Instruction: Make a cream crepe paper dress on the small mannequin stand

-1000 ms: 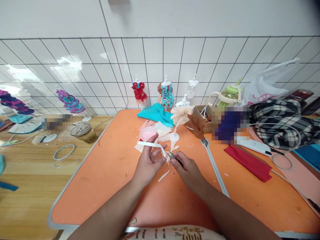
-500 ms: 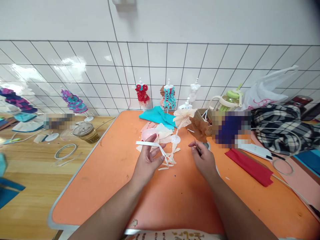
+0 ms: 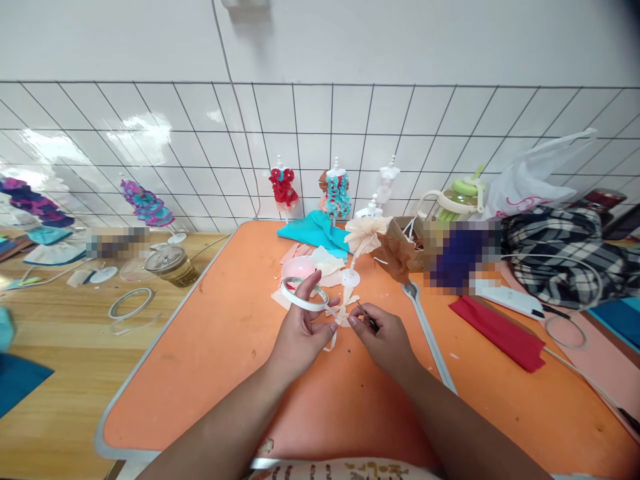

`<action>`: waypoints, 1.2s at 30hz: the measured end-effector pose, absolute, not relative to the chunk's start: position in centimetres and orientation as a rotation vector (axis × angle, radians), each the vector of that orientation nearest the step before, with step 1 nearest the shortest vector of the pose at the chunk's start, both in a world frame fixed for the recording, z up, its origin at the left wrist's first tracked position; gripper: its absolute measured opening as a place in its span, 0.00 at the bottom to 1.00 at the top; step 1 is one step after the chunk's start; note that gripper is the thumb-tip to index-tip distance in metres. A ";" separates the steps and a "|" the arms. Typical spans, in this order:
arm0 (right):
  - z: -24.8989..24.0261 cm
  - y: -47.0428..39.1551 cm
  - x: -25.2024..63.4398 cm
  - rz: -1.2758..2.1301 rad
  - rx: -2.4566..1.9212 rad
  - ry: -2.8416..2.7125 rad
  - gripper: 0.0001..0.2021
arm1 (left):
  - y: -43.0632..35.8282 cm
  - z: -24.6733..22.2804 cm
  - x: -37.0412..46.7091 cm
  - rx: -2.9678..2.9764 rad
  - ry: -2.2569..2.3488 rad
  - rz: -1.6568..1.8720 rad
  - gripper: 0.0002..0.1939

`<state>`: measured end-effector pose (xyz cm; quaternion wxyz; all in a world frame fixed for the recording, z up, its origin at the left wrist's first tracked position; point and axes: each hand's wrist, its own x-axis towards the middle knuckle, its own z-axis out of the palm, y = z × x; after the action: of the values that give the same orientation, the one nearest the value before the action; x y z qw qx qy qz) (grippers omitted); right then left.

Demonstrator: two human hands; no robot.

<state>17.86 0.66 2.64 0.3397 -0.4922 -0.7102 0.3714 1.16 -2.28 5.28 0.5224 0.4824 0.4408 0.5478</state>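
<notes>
A roll of white tape [image 3: 306, 305] hangs around a finger of my left hand [image 3: 303, 333], whose thumb and fingertips meet on the tape's loose end. Close by on the right, my right hand [image 3: 385, 337] is closed around a small dark pointed tool [image 3: 369, 318]. Behind both hands a small dress form wears a peach ruffled skirt [image 3: 369, 235] and stands on a white round base [image 3: 350, 278]. Peach fabric scraps [image 3: 326, 263] and a pink dish [image 3: 299, 269] lie beside it.
Teal fabric [image 3: 317, 232] lies at the back before dressed forms [image 3: 283, 190]. To the right are a brown paper bag [image 3: 397, 253], a red cloth [image 3: 495, 333] and a green-lidded bottle [image 3: 460, 199]. A lidded jar [image 3: 171, 265] stands left.
My right hand has moved left, close to my left hand, with the dark tool in it. The tape roll has turned and now shows its ring. A grey-white strip on the right is uncovered.
</notes>
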 end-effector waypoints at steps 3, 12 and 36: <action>2.8 0.2 17.9 0.973 -1.266 -1.814 0.17 | -2.1 5.1 1.2 1.155 1.061 1.350 0.39; 2.3 -1.1 17.3 1.197 -1.132 -1.989 0.18 | -2.0 4.7 1.2 1.166 1.169 1.314 0.42; 2.4 -0.8 17.1 1.180 -1.211 -2.093 0.18 | -2.2 4.1 1.6 1.302 1.218 1.239 0.43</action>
<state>17.14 -0.81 2.41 0.2235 -0.4388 -0.7581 0.4275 1.60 -2.24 4.08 0.4664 0.5305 0.4961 0.5049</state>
